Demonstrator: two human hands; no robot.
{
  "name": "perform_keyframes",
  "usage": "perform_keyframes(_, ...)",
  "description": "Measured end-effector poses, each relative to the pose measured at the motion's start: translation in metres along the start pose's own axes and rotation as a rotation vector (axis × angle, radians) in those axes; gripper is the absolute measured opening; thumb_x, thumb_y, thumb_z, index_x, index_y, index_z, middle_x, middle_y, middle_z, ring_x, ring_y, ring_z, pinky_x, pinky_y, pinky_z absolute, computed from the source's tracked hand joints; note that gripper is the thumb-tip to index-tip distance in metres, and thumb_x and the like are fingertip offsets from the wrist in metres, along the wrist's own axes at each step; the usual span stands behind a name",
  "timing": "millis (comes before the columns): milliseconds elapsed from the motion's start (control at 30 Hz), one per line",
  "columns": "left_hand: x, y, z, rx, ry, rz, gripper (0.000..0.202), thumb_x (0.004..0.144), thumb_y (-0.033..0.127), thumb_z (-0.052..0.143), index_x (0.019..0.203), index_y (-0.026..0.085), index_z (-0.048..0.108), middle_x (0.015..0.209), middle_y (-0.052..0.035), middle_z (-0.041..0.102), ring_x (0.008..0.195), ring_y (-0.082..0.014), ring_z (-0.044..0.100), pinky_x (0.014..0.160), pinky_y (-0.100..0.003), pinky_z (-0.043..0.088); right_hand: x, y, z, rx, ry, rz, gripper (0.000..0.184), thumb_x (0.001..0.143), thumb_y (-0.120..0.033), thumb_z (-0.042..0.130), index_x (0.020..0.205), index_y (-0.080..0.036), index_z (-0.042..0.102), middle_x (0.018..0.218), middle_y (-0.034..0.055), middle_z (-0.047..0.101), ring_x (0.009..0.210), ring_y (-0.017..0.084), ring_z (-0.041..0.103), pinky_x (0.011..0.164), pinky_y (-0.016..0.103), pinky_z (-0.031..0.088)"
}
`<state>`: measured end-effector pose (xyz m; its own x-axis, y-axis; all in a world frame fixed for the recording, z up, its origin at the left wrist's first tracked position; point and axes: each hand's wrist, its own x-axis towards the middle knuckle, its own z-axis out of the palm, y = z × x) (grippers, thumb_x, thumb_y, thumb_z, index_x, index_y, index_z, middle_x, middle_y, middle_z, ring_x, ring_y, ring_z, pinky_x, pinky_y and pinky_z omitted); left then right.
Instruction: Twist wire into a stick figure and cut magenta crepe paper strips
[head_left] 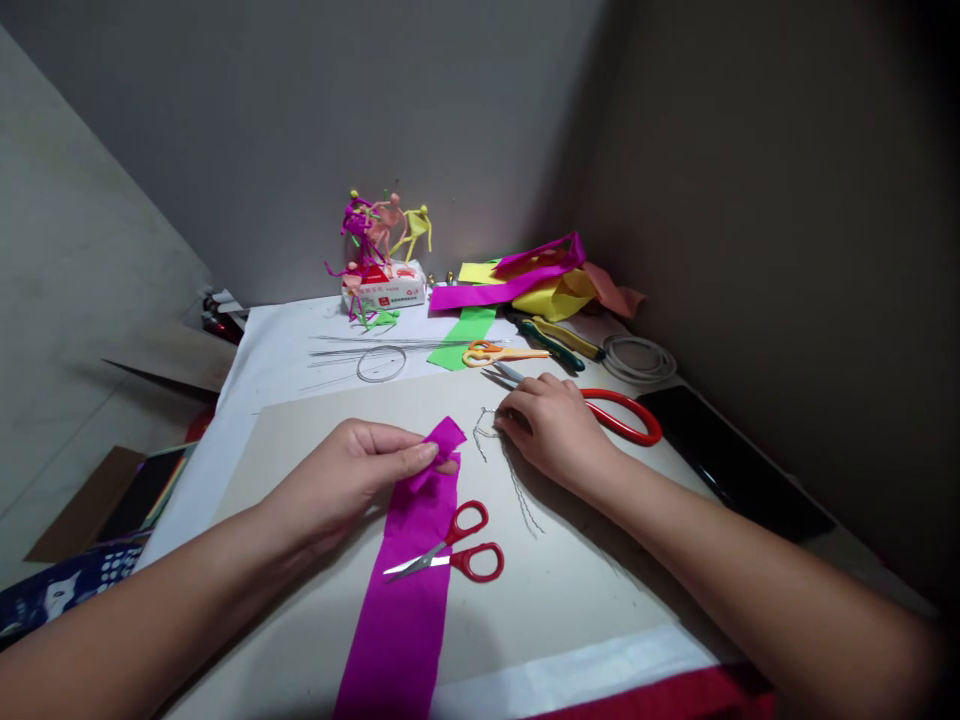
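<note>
Between thumb and fingers, my left hand (375,462) pinches a small piece of magenta crepe paper (445,436). Under that hand a long magenta paper strip (397,640) runs toward the near edge. Small red-handled scissors (472,562) lie across the strip, blades slightly apart. My right hand (551,425) has its fingers closed at the top of a twisted wire figure (517,480), whose thin limbs rest on the board. Part of the wire is hidden by the fingers. Just beyond this hand lie large scissors with red handles (626,415), partly covered by it.
Behind are orange scissors (499,354), green-handled pliers (555,345), straight wires (352,350) and a coiled cable (637,358). Several paper-wrapped figures (382,225) stand on a tissue pack (390,288). Coloured paper strips (525,285) lie by the wall. A black phone (727,460) is at right.
</note>
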<state>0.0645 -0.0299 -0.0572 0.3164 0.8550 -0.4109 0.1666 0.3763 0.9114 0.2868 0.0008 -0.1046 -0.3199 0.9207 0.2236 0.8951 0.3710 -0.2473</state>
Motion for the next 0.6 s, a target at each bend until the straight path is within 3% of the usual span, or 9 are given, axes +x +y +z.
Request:
perform_keyframes(200,0.0,0.001,0.003,-0.15,0.108,0.036,0.021,0.071,0.033,0.072,0.08,0.014,0.075,0.08,-0.0085,0.073,0.072,-0.0163,0.062,0.072,-0.027,0.044,0.0,0.005,-0.011,0.3,0.001,0.044,0.01,0.08,-0.02,0.053,0.076,-0.016,0.062,0.076,0.0055,0.062,0.074,0.017,0.052,0.067,0.029,0.037)
perform_keyframes(367,-0.003,0.002,0.008,-0.235,0.167,0.062,0.022,0.072,0.031,0.071,0.084,0.013,0.074,0.081,-0.0079,0.072,0.076,-0.0158,0.062,0.076,-0.026,0.045,-0.011,-0.004,-0.039,0.95,-0.092,0.173,0.013,0.082,-0.029,0.056,0.078,-0.017,0.057,0.068,-0.0003,0.057,0.057,0.01,0.048,0.052,0.022,0.037)
perform_keyframes(467,-0.006,0.001,0.013,-0.292,0.118,0.079,0.023,0.075,0.03,0.069,0.089,0.013,0.073,0.088,-0.0087,0.071,0.078,-0.0157,0.062,0.077,-0.027,0.045,-0.022,-0.02,-0.045,1.325,-0.233,0.245,0.017,0.08,-0.032,0.06,0.079,-0.017,0.054,0.063,-0.002,0.054,0.051,0.008,0.049,0.047,0.019,0.039)
perform_keyframes(600,-0.008,-0.004,0.021,-0.338,-0.007,0.026,0.025,0.077,0.03,0.067,0.093,0.012,0.072,0.08,-0.0097,0.071,0.072,-0.0173,0.062,0.073,-0.031,0.048,-0.032,-0.041,-0.039,1.503,-0.342,0.315,0.018,0.078,-0.033,0.064,0.079,-0.017,0.054,0.059,-0.0028,0.056,0.049,0.008,0.053,0.048,0.019,0.045)
